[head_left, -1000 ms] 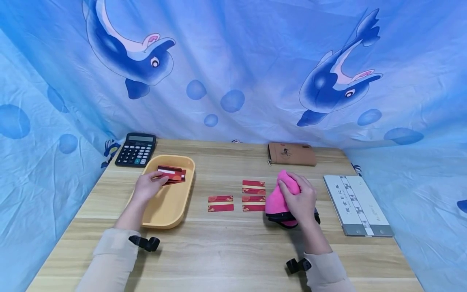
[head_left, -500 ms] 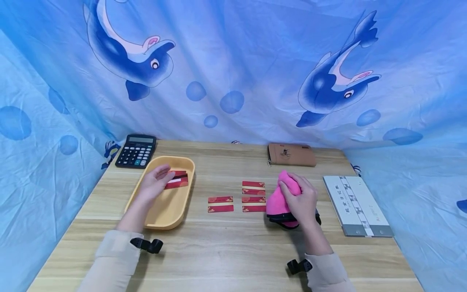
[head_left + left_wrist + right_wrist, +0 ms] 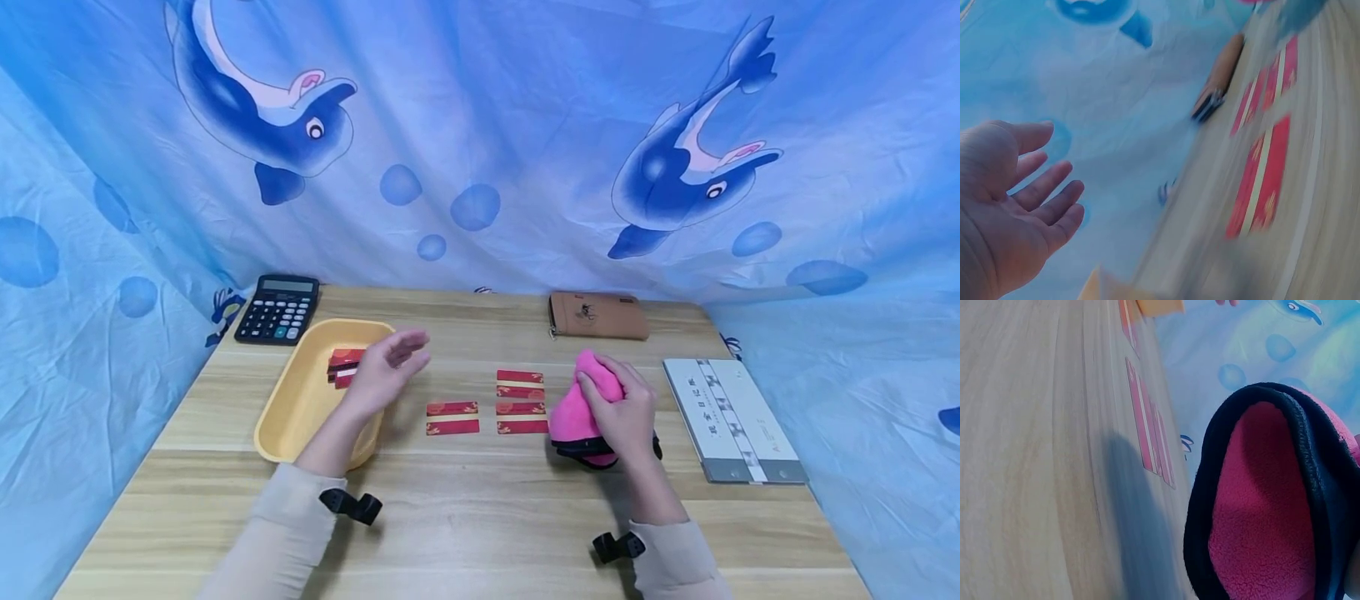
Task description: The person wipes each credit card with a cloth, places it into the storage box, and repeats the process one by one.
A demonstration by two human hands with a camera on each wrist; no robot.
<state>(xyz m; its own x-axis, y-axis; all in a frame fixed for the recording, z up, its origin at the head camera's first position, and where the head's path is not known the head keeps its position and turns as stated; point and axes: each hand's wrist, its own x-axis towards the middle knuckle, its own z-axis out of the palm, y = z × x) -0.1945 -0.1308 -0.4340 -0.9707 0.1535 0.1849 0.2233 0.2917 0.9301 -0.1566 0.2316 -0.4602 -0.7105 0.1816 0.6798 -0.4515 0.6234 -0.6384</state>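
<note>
My left hand [image 3: 388, 372] hovers over the right rim of the yellow tray [image 3: 288, 425], its fingers extended and holding nothing. In the left wrist view that hand [image 3: 1016, 206] shows an empty palm. Inside the tray lie red cards [image 3: 343, 367], partly hidden by the hand. My right hand [image 3: 628, 412] grips a bunched pink cloth [image 3: 573, 417] with black edging, whose folded hem [image 3: 1260, 506] fills much of the right wrist view. Between the hands, one red card with a cream band [image 3: 452, 418] lies left of two similar cards [image 3: 521, 384].
A black calculator [image 3: 277, 310] stands behind the tray at the left. At the back right lies a brown zip wallet [image 3: 600, 316]. A grey-white notebook [image 3: 735, 421] is on the right side of the wooden table [image 3: 465, 517]. Behind hangs a blue dolphin curtain [image 3: 525, 125].
My left hand has let go of the cards in the tray and moved right, out over the tray's edge. The right hand keeps its hold on the pink cloth, nearly still.
</note>
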